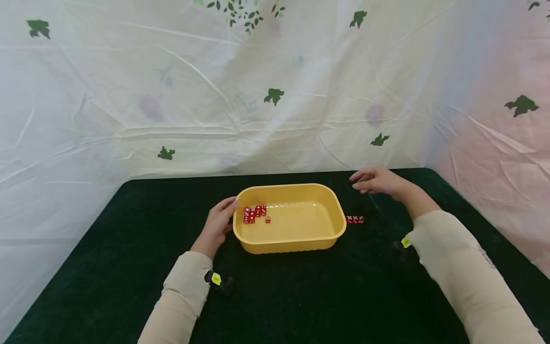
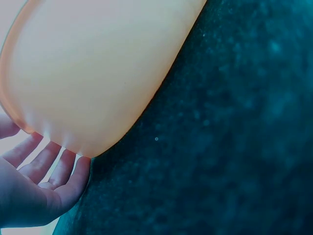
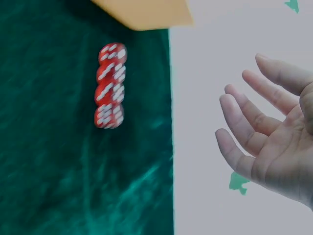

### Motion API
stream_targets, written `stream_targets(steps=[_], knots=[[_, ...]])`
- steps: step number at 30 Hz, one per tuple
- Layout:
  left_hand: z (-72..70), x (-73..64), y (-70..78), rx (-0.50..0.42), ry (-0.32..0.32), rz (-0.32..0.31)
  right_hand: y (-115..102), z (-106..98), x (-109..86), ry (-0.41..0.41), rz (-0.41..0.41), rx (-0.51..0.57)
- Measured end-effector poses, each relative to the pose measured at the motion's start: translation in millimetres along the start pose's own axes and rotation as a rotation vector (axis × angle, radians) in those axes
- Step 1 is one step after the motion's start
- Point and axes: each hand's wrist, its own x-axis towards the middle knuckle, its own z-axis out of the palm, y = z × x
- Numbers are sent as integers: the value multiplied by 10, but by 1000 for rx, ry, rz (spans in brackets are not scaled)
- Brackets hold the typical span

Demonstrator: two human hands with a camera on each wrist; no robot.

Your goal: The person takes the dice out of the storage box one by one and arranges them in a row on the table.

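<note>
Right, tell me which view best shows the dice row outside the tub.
Right wrist: the dice row looks largest there, four countable despite some blur. Head shows it small, beside the tub's right end in the picture. Left wrist doesn't show it.

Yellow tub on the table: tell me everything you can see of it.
The yellow tub is a shallow, open-topped oblong with rounded corners and a smooth rim, apparently plastic, with a slight gloss inside. It sits upright on the dark green table. The left hand touches its left end, fingers against the outer wall. Several red dice lie inside, toward that end; a short dice row lies beside its right end.
</note>
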Motion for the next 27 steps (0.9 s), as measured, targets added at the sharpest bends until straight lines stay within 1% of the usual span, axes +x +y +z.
stream_targets(steps=[6,11,14,18,27], knots=[[-16,-8,4,-5,8,2,-296,2,90,9,-52,-9],[-25,-55,19,5,22,18,-554,92,182,9,-96,-26],[-32,-58,10,3,15,22,-674,160,234,-13,-125,-27],[-31,-37,-8,-2,1,5,-791,258,293,-44,-155,-28],[-15,-22,-2,-3,5,6,-966,488,407,-33,-168,-34]])
